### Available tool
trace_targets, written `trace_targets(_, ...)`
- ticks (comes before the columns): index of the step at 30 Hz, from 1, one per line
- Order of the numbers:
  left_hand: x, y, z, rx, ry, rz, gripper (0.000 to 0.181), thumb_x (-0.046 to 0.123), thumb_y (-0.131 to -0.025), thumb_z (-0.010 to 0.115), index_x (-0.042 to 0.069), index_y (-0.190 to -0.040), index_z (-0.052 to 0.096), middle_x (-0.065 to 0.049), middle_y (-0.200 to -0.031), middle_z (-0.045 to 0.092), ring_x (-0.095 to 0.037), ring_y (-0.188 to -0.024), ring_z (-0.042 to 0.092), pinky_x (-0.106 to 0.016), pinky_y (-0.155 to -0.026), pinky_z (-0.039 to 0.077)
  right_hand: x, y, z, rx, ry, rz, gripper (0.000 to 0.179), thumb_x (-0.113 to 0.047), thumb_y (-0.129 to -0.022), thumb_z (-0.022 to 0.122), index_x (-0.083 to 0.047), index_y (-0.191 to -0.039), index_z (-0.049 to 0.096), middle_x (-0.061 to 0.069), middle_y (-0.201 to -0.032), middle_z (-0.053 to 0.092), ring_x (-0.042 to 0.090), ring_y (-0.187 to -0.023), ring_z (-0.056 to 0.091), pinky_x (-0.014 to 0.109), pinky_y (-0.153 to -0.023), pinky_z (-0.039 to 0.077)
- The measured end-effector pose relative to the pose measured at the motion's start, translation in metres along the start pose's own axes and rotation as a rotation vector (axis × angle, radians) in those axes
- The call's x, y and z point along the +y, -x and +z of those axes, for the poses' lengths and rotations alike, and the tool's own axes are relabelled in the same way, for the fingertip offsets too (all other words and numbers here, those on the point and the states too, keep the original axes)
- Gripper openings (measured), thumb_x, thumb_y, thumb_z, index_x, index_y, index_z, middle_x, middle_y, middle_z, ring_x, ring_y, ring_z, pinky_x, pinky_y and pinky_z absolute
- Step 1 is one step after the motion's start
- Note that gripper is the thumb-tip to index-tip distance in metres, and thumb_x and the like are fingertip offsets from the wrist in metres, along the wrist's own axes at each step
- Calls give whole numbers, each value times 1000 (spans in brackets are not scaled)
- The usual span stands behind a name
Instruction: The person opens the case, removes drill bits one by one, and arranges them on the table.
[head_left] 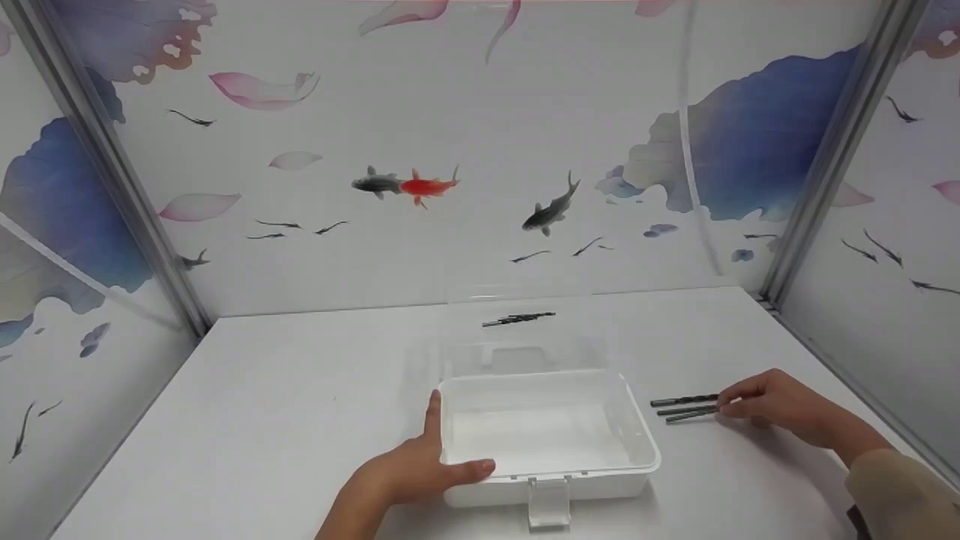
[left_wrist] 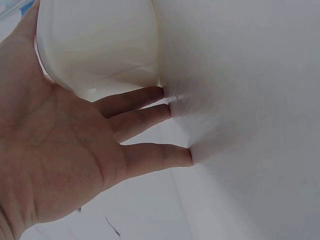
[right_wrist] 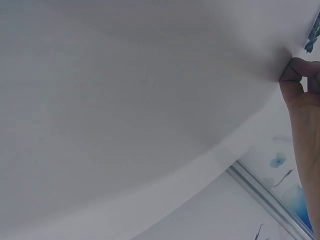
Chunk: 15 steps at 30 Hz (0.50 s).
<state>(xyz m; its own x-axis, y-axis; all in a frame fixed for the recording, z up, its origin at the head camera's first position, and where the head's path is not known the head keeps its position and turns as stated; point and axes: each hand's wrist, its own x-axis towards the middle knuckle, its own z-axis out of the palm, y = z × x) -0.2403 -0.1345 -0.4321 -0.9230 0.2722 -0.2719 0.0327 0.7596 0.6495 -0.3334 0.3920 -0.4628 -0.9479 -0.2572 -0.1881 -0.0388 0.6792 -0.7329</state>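
A white plastic box [head_left: 547, 487] with a front latch [head_left: 550, 504] stands before me, its clear lid [head_left: 517, 356] raised at the back. My left hand [head_left: 409, 469] rests at its front left corner, thumb over the front rim and index finger along the left side. In the left wrist view the other fingers [left_wrist: 145, 117] are straight, tips at the table. My right hand [head_left: 780, 409] is at the right ends of three dark drill bits [head_left: 679, 411] on the table, thumb and index finger bent together; I cannot tell whether they pinch one.
More drill bits [head_left: 519, 319] lie on the white table [head_left: 285, 420] behind the box, seen through the clear lid. Printed panels with fish and petals [head_left: 465, 112] wall the back and sides, joined by metal posts [head_left: 840, 157].
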Motion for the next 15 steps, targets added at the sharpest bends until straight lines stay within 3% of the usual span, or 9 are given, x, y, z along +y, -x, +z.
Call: trace_targets(15,0,0,1,-5,16,-20,134,75,-75,65,9,-155,-19,-27,-149,41,-38,-139,42,-59,-109,34,-1,1,10,47,55,23,26,-35,-85,75,-16,-102,76,7,-118,64,17,-96,51,27,-71,45)
